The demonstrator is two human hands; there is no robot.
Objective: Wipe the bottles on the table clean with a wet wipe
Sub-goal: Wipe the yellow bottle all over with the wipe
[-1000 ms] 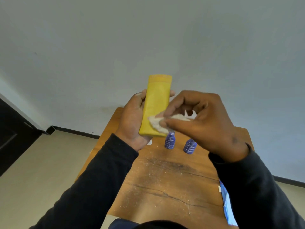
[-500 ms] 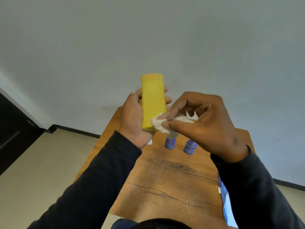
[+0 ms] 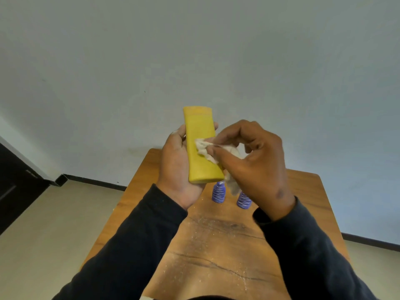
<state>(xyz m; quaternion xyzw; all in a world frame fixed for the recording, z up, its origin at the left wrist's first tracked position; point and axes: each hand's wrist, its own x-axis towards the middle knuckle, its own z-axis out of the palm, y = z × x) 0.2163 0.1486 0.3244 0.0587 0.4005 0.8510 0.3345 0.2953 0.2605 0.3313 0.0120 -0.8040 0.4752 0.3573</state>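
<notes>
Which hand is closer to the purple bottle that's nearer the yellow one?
Left. The left hand, gripping the yellow bottle, is right above that purple bottle; the right hand is off to its right.

Long dark navy sleeves [image 3: 134,241] to wrists, hands bare

1. A left hand [image 3: 179,165] grips a flat yellow plastic bottle [image 3: 202,146] upright above a worn brown wooden table [image 3: 216,245].
2. A right hand [image 3: 255,161] pinches a crumpled white wet wipe [image 3: 206,148] against the bottle's face.
3. Two small purple bottles [image 3: 219,193] stand on the table.
</notes>
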